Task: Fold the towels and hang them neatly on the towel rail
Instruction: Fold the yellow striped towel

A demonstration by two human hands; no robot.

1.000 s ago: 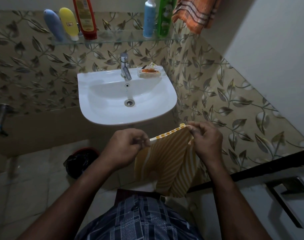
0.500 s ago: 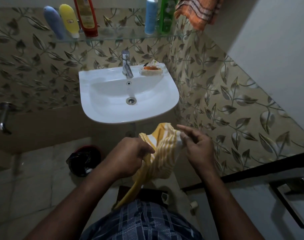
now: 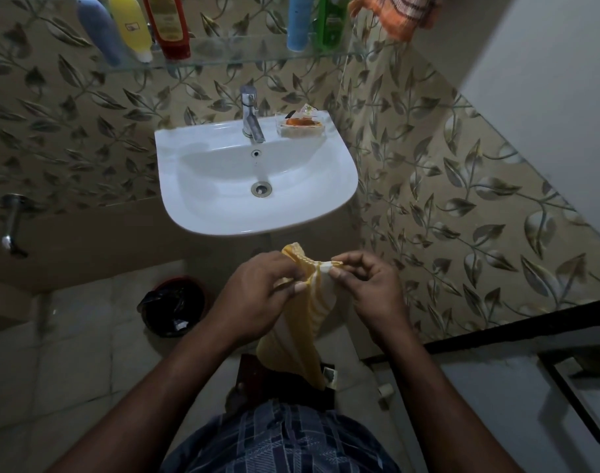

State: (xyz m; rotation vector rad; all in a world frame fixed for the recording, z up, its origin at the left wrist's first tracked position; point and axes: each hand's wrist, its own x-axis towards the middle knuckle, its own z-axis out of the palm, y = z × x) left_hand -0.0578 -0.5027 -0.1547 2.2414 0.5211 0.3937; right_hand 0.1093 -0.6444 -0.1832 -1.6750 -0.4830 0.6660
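While standing at the sink (image 3: pixel 203 216), holds a yellow striped towel (image 3: pixel 300 322) up in both hands, in front of the body and just below the sink's front rim, not touching it.

Left hand (image 3: pixel 257 302): fingers curled round the bunched top of the towel, thumb pressed onto the cloth. Right hand (image 3: pixel 370 291): fingers pinching a white-edged corner of that same top edge, just beside the left hand. Small fold of cloth sticking up between the two grips. Rest of the towel hanging down in a narrow drape, lower end near the checked shirt (image 3: pixel 285 442).

Surroundings noted:
- tap (image 3: pixel 251 121) at the back of the sink, soap dish (image 3: pixel 300 126) just to its right on the rim;
- glass shelf (image 3: pixel 244 54) on the wall above, bottles (image 3: pixel 131 25) standing on it in two groups, three left and two right;
- orange towel (image 3: pixel 394 15) hanging at the top right, beyond the shelf's end; support out of view;
- dark bin (image 3: pixel 174 307) on the floor (image 3: pixel 53 370), left of the hands.
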